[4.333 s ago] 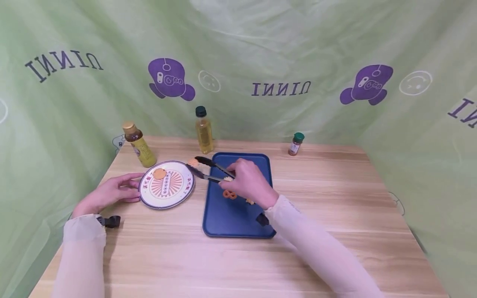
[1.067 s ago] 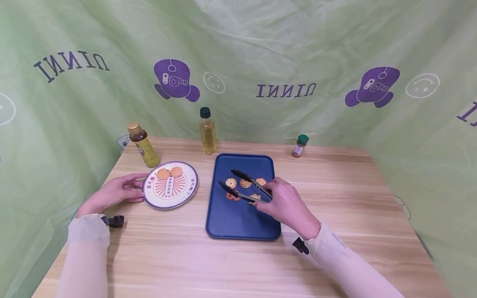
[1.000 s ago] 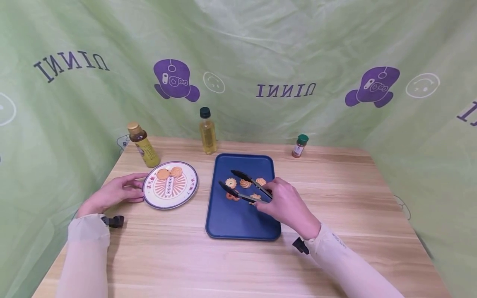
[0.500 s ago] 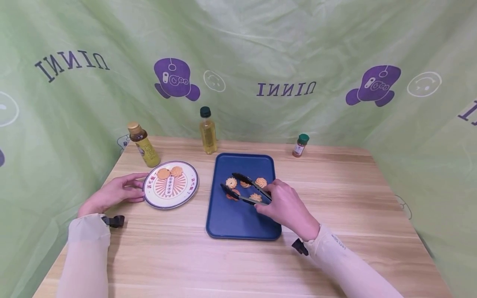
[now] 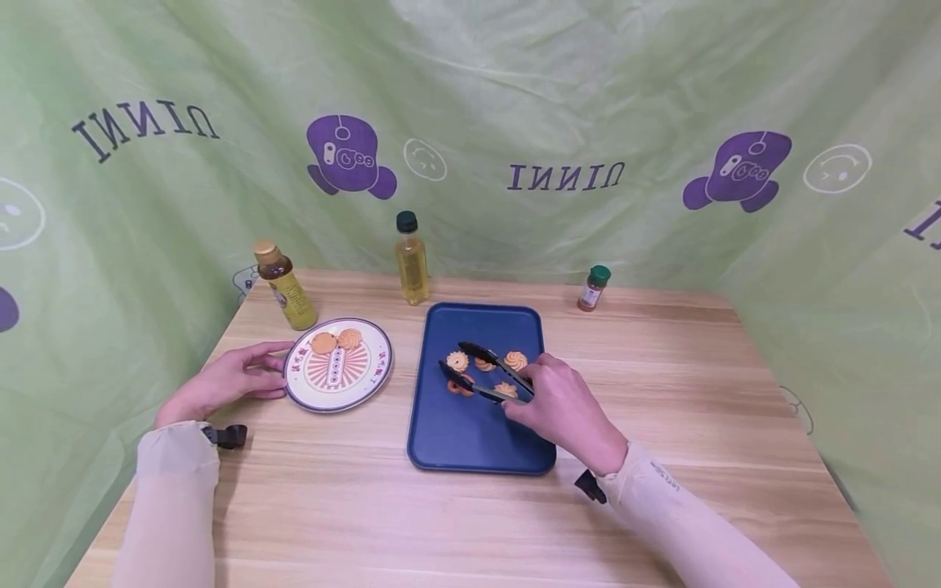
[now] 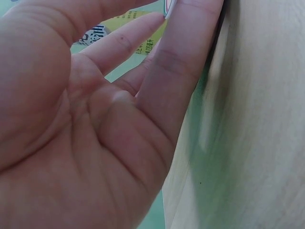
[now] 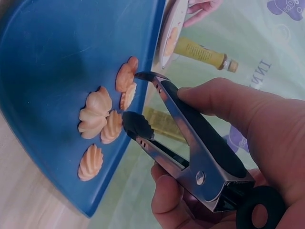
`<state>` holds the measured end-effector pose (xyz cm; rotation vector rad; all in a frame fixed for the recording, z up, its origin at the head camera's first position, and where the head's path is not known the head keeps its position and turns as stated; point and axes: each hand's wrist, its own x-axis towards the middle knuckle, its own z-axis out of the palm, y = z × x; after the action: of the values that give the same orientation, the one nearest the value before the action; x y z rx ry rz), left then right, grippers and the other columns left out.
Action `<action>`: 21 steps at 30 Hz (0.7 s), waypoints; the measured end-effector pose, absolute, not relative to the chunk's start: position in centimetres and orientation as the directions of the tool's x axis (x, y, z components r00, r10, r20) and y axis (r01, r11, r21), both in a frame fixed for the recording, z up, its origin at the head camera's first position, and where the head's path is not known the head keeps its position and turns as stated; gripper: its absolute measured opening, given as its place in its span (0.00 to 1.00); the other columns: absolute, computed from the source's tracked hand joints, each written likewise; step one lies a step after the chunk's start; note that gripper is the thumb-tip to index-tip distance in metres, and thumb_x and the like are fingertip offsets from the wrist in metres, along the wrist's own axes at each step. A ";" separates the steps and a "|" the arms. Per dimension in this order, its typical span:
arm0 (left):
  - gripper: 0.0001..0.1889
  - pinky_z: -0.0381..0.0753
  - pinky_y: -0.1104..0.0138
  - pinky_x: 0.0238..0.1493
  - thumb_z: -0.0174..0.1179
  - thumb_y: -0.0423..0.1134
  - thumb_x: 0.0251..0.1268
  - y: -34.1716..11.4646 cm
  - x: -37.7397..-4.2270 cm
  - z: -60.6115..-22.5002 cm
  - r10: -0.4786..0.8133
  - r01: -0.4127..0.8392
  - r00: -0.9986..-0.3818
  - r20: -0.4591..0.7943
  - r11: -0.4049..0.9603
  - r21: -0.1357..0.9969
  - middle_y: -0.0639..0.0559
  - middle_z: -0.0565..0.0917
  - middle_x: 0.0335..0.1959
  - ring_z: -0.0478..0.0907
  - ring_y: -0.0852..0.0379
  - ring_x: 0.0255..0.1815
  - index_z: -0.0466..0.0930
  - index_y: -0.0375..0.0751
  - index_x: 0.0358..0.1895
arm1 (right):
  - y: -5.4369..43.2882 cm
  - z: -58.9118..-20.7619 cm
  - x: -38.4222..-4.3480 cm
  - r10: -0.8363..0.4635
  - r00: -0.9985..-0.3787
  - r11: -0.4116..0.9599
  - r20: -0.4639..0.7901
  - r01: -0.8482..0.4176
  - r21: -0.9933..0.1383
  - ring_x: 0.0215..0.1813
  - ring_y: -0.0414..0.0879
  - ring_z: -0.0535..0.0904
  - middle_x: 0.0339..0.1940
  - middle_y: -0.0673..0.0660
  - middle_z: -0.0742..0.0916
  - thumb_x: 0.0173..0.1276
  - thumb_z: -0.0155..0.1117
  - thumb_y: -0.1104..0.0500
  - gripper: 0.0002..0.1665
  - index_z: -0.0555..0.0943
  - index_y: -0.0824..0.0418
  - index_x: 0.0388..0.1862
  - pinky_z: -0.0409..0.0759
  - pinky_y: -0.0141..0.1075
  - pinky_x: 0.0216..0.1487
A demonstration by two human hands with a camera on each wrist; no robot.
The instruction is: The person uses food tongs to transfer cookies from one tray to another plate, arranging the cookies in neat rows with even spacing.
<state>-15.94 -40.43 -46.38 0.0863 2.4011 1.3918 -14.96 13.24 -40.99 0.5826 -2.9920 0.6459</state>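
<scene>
My left hand (image 5: 228, 380) rests at the left rim of a round white plate (image 5: 334, 400) with a red printed pattern, fingers nearly straight and touching its edge. On the plate lie a flat round cookie (image 5: 324, 343) and a swirled cookie (image 5: 350, 339). My right hand (image 5: 562, 408) grips black-tipped metal tongs (image 5: 478, 391), their arms spread above a blue tray (image 5: 470, 445). Several cookies lie on the tray, including a ridged cookie (image 5: 457, 361), a pretzel-shaped cookie (image 5: 460, 387) and a swirled cookie (image 5: 516, 360). The tong tips hang near the cookies, with none clearly pinched.
Behind the plate stands a yellow-labelled bottle (image 5: 290, 298) with a gold cap. A bottle of yellow oil (image 5: 412, 265) is behind the tray, and a small green-capped jar (image 5: 591, 290) stands at the back right. A green curtain (image 5: 470, 90) surrounds the wooden table (image 5: 331, 514).
A swirled cookie has gone from the tongs onto the plate. My right hand has brought the tongs back over the tray, and their tips have lately moved slightly. My left hand stays at the plate.
</scene>
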 end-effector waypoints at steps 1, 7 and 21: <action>0.43 0.95 0.70 0.56 0.70 0.34 0.79 -40.4 -16.0 -46.4 0.233 -0.129 -0.931 -0.280 0.510 0.851 0.25 0.79 0.70 0.88 0.69 0.52 0.58 0.31 0.89 | 13.2 -41.0 -15.0 -0.355 -0.929 0.845 0.102 -0.365 -0.391 0.33 0.47 0.78 0.38 0.59 0.87 0.61 0.87 0.49 0.26 0.93 0.68 0.48 0.81 0.35 0.31; 0.43 0.95 0.68 0.57 0.69 0.33 0.80 -40.6 -16.2 -46.6 0.237 -0.150 -0.926 -0.296 0.488 0.860 0.25 0.78 0.71 0.89 0.68 0.51 0.56 0.31 0.90 | 13.3 -41.0 -15.1 -0.362 -0.926 0.844 0.110 -0.376 -0.383 0.33 0.47 0.78 0.37 0.59 0.87 0.62 0.87 0.51 0.25 0.93 0.68 0.48 0.81 0.35 0.31; 0.43 0.95 0.68 0.57 0.68 0.32 0.80 -40.8 -16.3 -46.8 0.240 -0.160 -0.922 -0.303 0.476 0.865 0.26 0.79 0.70 0.89 0.68 0.51 0.55 0.30 0.90 | 13.3 -40.9 -15.5 -0.372 -0.920 0.823 0.120 -0.387 -0.417 0.30 0.45 0.75 0.33 0.56 0.83 0.62 0.87 0.51 0.23 0.93 0.67 0.47 0.77 0.32 0.27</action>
<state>-16.27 -40.77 -46.77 0.0671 2.3431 1.4322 -15.54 13.27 -40.92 0.6177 -2.9674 0.6892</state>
